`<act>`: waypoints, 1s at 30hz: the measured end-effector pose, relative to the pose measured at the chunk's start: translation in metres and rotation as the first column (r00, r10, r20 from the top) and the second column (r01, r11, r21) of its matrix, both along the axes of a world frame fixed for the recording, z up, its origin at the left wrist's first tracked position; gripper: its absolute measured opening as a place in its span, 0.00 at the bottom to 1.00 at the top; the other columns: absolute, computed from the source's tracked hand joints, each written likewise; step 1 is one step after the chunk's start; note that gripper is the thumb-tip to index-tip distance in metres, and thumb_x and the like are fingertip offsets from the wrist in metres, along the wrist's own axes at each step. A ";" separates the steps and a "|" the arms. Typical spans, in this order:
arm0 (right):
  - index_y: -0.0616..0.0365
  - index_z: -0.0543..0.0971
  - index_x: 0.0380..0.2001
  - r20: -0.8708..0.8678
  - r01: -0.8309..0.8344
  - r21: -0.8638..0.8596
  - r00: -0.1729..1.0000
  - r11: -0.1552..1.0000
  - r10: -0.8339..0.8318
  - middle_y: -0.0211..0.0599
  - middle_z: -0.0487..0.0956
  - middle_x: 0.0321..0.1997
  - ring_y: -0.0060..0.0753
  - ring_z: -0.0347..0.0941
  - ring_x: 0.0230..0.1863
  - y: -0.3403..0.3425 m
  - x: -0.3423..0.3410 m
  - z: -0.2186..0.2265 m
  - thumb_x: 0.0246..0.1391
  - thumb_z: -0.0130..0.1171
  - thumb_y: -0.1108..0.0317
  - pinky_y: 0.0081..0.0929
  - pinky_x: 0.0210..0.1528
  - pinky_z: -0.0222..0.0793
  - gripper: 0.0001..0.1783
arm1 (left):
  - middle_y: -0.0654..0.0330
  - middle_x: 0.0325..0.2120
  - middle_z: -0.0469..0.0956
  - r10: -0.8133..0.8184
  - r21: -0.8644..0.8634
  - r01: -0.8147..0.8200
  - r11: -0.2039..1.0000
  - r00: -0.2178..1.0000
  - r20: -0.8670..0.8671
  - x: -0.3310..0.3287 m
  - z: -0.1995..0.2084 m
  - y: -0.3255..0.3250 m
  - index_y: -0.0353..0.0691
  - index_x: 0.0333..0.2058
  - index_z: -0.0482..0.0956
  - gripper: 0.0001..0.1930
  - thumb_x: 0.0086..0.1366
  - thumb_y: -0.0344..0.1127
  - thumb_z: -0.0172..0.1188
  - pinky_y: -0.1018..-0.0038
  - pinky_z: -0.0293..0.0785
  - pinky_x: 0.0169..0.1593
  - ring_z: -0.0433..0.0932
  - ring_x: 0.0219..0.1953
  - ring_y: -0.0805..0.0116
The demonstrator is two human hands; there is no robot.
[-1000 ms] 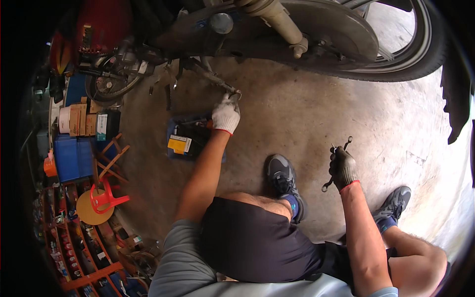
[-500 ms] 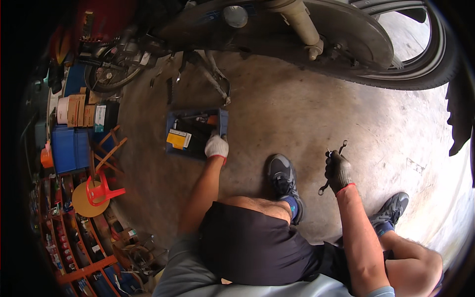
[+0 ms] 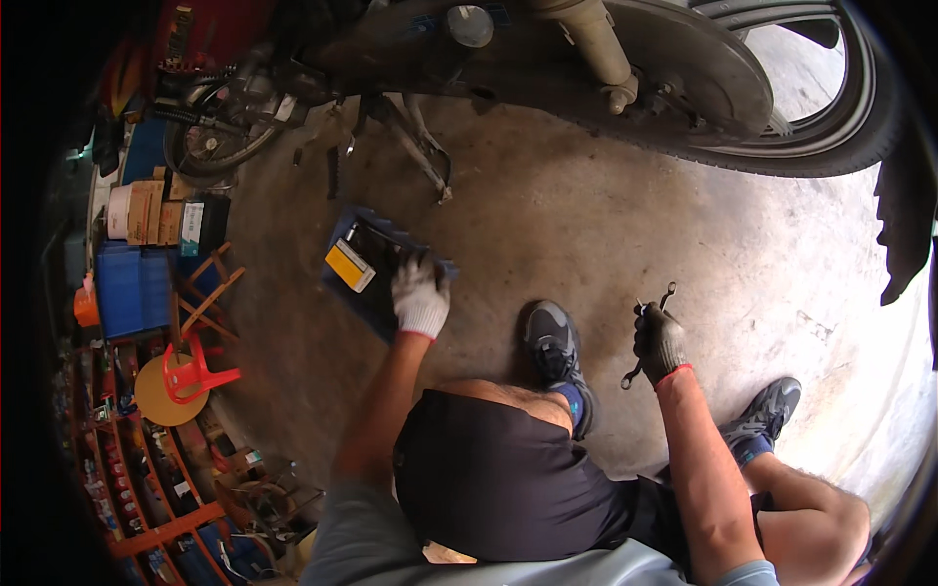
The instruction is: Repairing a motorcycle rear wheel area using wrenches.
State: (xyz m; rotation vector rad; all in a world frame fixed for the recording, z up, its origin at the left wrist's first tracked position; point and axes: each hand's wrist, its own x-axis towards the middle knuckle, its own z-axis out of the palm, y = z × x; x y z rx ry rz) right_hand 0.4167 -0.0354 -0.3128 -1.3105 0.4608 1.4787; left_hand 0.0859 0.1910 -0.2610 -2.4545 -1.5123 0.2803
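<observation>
The person squats on the concrete floor (image 3: 606, 244), knees up, one grey shoe (image 3: 553, 337) planted between the arms. The right hand (image 3: 660, 342), in a dark glove with a red cuff, is closed around a pair of wrenches (image 3: 653, 322), whose open ends stick up above the fist and down below it; this hand has barely shifted over the last second.

The change is on the other side. The left hand (image 3: 420, 296), in a pale glove, was stretched up toward the motorcycle's underside a second ago; it has since pulled back and now hangs over the blue tool tray (image 3: 363, 293) on the floor, its fingers curled downward over the near edge. Whether they have closed on anything inside cannot be told, since the glove hides what is beneath. A yellow box (image 3: 349, 266) lies in the tray just left of the hand.

Beyond the tray, the motorcycle's stand (image 3: 422, 156) and rear wheel (image 3: 782, 88) fill the top. So the reach has turned from the machine to the tools.
</observation>
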 end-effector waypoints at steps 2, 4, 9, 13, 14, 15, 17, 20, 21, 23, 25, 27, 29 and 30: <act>0.52 0.74 0.34 0.005 0.004 -0.008 1.000 1.000 -0.004 0.21 0.66 0.17 0.17 0.56 0.12 0.000 0.000 0.003 0.65 0.49 0.56 0.19 0.13 0.49 0.13 | 0.49 0.63 0.63 -0.035 -0.084 0.030 0.996 0.998 -0.054 0.039 -0.004 0.025 0.41 0.62 0.65 0.32 0.63 0.50 0.54 0.54 0.55 0.66 0.57 0.67 0.51; 0.51 0.74 0.33 0.029 -0.003 -0.032 1.000 0.999 0.004 0.20 0.66 0.18 0.17 0.56 0.13 -0.002 0.004 0.008 0.65 0.48 0.54 0.19 0.14 0.49 0.14 | 0.49 0.65 0.60 -0.239 -0.047 0.238 0.970 0.971 -0.026 0.071 -0.005 0.056 0.39 0.63 0.65 0.32 0.63 0.51 0.53 0.50 0.52 0.67 0.56 0.67 0.50; 0.52 0.73 0.34 0.083 0.051 0.001 0.995 0.999 -0.051 0.20 0.66 0.18 0.16 0.56 0.13 -0.003 0.017 0.018 0.64 0.50 0.57 0.18 0.15 0.49 0.11 | 0.55 0.70 0.51 -0.216 -0.209 0.147 0.967 0.908 -0.360 0.096 -0.010 0.110 0.43 0.67 0.59 0.34 0.68 0.56 0.43 0.52 0.36 0.72 0.44 0.73 0.56; 0.53 0.73 0.34 0.142 0.069 -0.023 0.988 0.997 -0.065 0.20 0.66 0.18 0.16 0.56 0.13 -0.005 0.023 0.022 0.63 0.51 0.59 0.18 0.15 0.49 0.10 | 0.56 0.70 0.50 -0.098 -0.261 -0.034 0.965 0.873 -0.477 0.090 -0.011 0.126 0.44 0.66 0.61 0.34 0.68 0.59 0.42 0.56 0.41 0.71 0.45 0.73 0.60; 0.53 0.73 0.34 0.145 0.067 -0.012 0.987 0.998 -0.065 0.20 0.66 0.18 0.16 0.56 0.13 -0.006 0.024 0.023 0.63 0.51 0.59 0.18 0.15 0.49 0.10 | 0.56 0.70 0.53 -0.043 -0.265 -0.106 0.958 0.865 -0.501 0.090 -0.011 0.130 0.44 0.65 0.63 0.34 0.68 0.59 0.42 0.58 0.45 0.71 0.48 0.72 0.60; 0.53 0.73 0.34 0.144 0.060 -0.007 0.988 0.998 -0.058 0.20 0.66 0.18 0.16 0.56 0.13 -0.007 0.025 0.024 0.63 0.51 0.59 0.18 0.15 0.49 0.10 | 0.56 0.68 0.56 -0.001 -0.291 -0.174 0.941 0.857 -0.515 0.091 -0.010 0.137 0.44 0.64 0.66 0.33 0.68 0.59 0.43 0.59 0.48 0.70 0.52 0.71 0.60; 0.54 0.73 0.33 0.181 0.061 -0.016 0.982 0.998 -0.057 0.20 0.66 0.18 0.15 0.56 0.13 -0.010 0.027 0.027 0.63 0.51 0.59 0.18 0.14 0.49 0.10 | 0.55 0.65 0.63 0.050 -0.347 -0.278 0.896 0.839 -0.542 0.097 -0.010 0.150 0.43 0.60 0.71 0.32 0.67 0.59 0.44 0.62 0.55 0.68 0.59 0.68 0.61; 0.56 0.75 0.32 0.195 0.075 -0.023 0.978 0.997 -0.069 0.23 0.69 0.18 0.17 0.58 0.13 -0.014 0.031 0.034 0.61 0.52 0.61 0.19 0.15 0.50 0.10 | 0.58 0.69 0.56 0.006 -0.410 -0.376 0.831 0.743 -0.670 0.102 -0.015 0.158 0.50 0.65 0.64 0.32 0.69 0.60 0.39 0.59 0.50 0.69 0.49 0.72 0.63; 0.56 0.74 0.31 0.192 0.091 0.007 0.977 0.996 -0.090 0.23 0.68 0.18 0.16 0.57 0.13 -0.018 0.033 0.038 0.61 0.52 0.62 0.19 0.15 0.50 0.09 | 0.58 0.69 0.55 -0.001 -0.386 -0.339 0.858 0.751 -0.661 0.099 -0.017 0.155 0.49 0.65 0.65 0.32 0.69 0.60 0.39 0.60 0.49 0.69 0.49 0.72 0.63; 0.56 0.74 0.31 0.234 0.098 0.012 0.967 0.995 -0.098 0.23 0.68 0.17 0.16 0.57 0.13 -0.029 0.041 0.044 0.61 0.52 0.62 0.19 0.15 0.50 0.10 | 0.56 0.71 0.48 0.023 -0.358 -0.338 0.870 0.754 -0.657 0.098 -0.022 0.153 0.48 0.67 0.61 0.35 0.67 0.62 0.40 0.60 0.49 0.70 0.45 0.73 0.60; 0.56 0.74 0.31 0.267 0.124 0.000 0.956 0.992 -0.119 0.23 0.68 0.17 0.16 0.57 0.13 -0.042 0.049 0.047 0.61 0.52 0.62 0.19 0.15 0.50 0.10 | 0.55 0.72 0.45 0.057 -0.320 -0.342 0.883 0.757 -0.651 0.095 -0.027 0.150 0.47 0.68 0.56 0.37 0.67 0.63 0.41 0.60 0.48 0.70 0.42 0.74 0.59; 0.56 0.74 0.31 0.300 0.117 -0.052 0.949 0.992 -0.097 0.24 0.69 0.17 0.16 0.57 0.13 -0.054 0.055 0.046 0.61 0.53 0.62 0.19 0.15 0.50 0.09 | 0.56 0.72 0.42 0.065 -0.319 -0.322 0.891 0.788 -0.612 0.091 -0.030 0.147 0.48 0.70 0.52 0.39 0.66 0.63 0.44 0.62 0.47 0.71 0.40 0.74 0.59; 0.56 0.74 0.31 0.309 0.126 -0.087 0.947 0.988 -0.094 0.25 0.70 0.18 0.16 0.58 0.12 -0.064 0.055 0.041 0.60 0.53 0.62 0.19 0.14 0.50 0.09 | 0.58 0.72 0.40 0.100 -0.315 -0.348 0.883 0.795 -0.598 0.089 -0.033 0.147 0.49 0.70 0.51 0.40 0.65 0.63 0.45 0.64 0.47 0.71 0.40 0.74 0.60; 0.56 0.74 0.31 0.308 0.136 -0.095 0.946 0.986 -0.100 0.26 0.70 0.18 0.16 0.58 0.12 -0.070 0.054 0.038 0.60 0.54 0.62 0.20 0.14 0.51 0.09 | 0.59 0.73 0.39 0.125 -0.297 -0.356 0.886 0.801 -0.585 0.089 -0.033 0.148 0.49 0.70 0.50 0.40 0.65 0.63 0.45 0.65 0.47 0.71 0.39 0.74 0.61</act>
